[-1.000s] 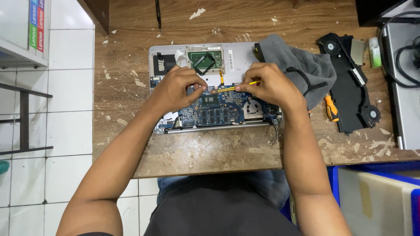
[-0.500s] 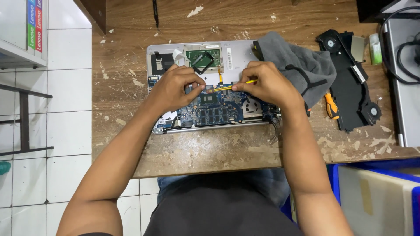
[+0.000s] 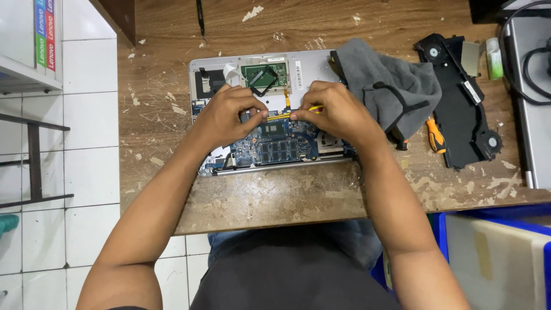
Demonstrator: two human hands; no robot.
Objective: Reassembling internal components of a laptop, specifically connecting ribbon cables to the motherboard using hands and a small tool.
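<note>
Left hand (image 3: pixel 227 115): lying curled over the opened laptop, its fingertips (image 3: pixel 256 111) pinching the near end of a thin yellow tool and pressing down beside the board.

Right hand (image 3: pixel 338 112): lying curled opposite the left, fingers closing around the other end of the yellow tool, thumb and forefinger meeting at the shaft.

Yellow tool (image 3: pixel 287 114): a slender yellow rod spanning the gap between the two sets of fingertips, lying nearly level just above the board; whether its tip is touching a component cannot be told.

Opened laptop (image 3: pixel 201 80): a silver chassis with its bottom cover off, lying flat directly under both hands and extending beyond the fingers on every side.

Blue circuit board (image 3: pixel 275 148): showing just below the fingertips, toward the person, with a row of dark chips.

Green module (image 3: pixel 261 72): sitting in the chassis just beyond the fingertips, away from the person, with a black cable looping over it.

Grey cloth (image 3: pixel 390 86): lying crumpled just beyond the right hand's knuckles, overlapping the laptop's right edge.

Orange-handled screwdriver (image 3: pixel 435 135): lying on the table to the outside of the right hand, past the cloth.

Black fan assembly (image 3: pixel 459 97): lying well apart from the fingers, farther right than the screwdriver.

Wooden table (image 3: pixel 270 195): a worn, chipped surface bearing everything named here.
</note>
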